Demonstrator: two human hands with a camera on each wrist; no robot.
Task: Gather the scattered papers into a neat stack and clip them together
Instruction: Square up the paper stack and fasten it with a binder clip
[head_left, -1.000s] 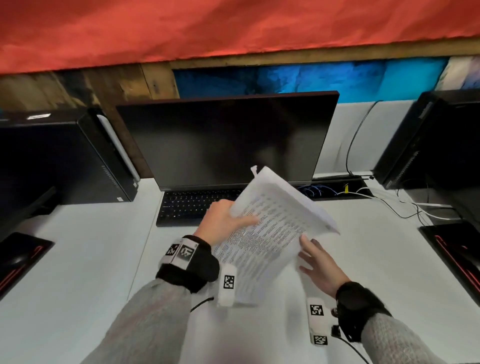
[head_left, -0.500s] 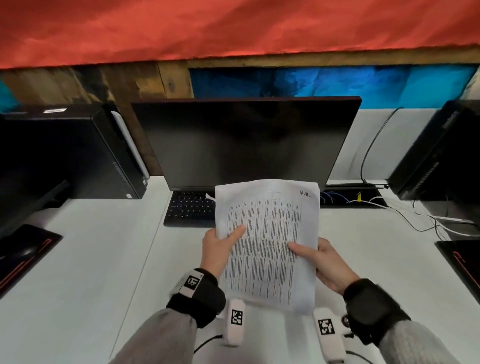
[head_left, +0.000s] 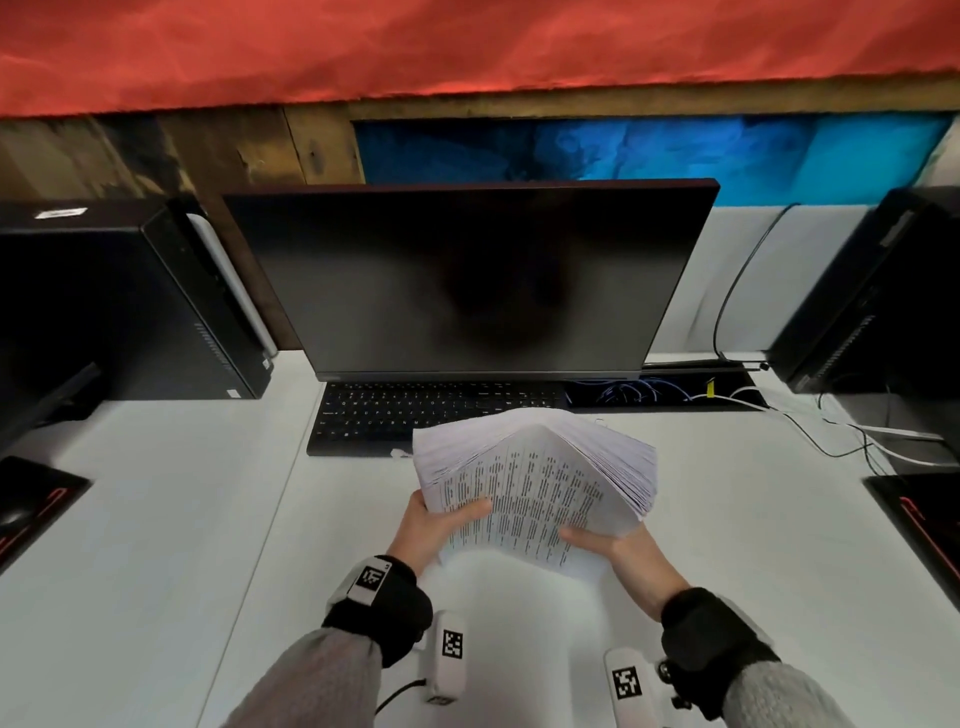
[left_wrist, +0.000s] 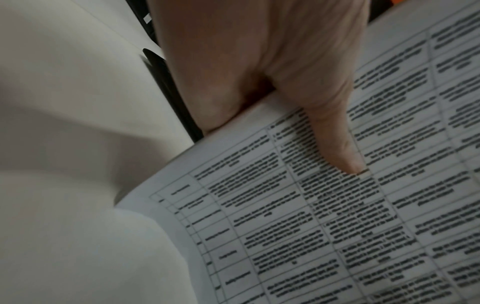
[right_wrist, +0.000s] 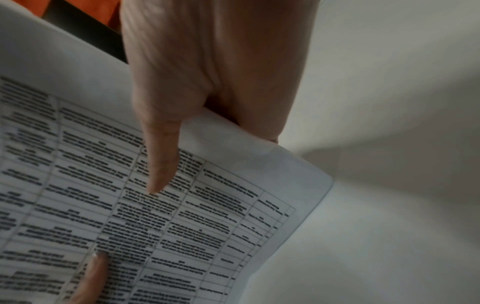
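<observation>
A thick stack of printed papers (head_left: 535, 478) with table text is held above the white desk, bent into a ridge so its far edges fan out. My left hand (head_left: 434, 525) grips its left side, thumb (left_wrist: 335, 142) on the top sheet (left_wrist: 337, 226) and fingers underneath. My right hand (head_left: 618, 551) grips the right side the same way, thumb (right_wrist: 161, 156) on the printed sheet (right_wrist: 182, 216). The left thumb tip (right_wrist: 93, 273) shows at the bottom of the right wrist view. No clip is in view.
A black keyboard (head_left: 415, 410) and dark monitor (head_left: 478, 280) stand just behind the stack. Black computer towers (head_left: 130, 306) (head_left: 878, 301) flank the white desk (head_left: 156, 545). Cables (head_left: 852, 431) trail at the right. Dark mouse pads (head_left: 31, 504) (head_left: 924, 514) lie at both sides.
The stack went from tilted in the left hand to upright between both hands, and is now lower, tipped away and bowed into a ridge with both thumbs on top.
</observation>
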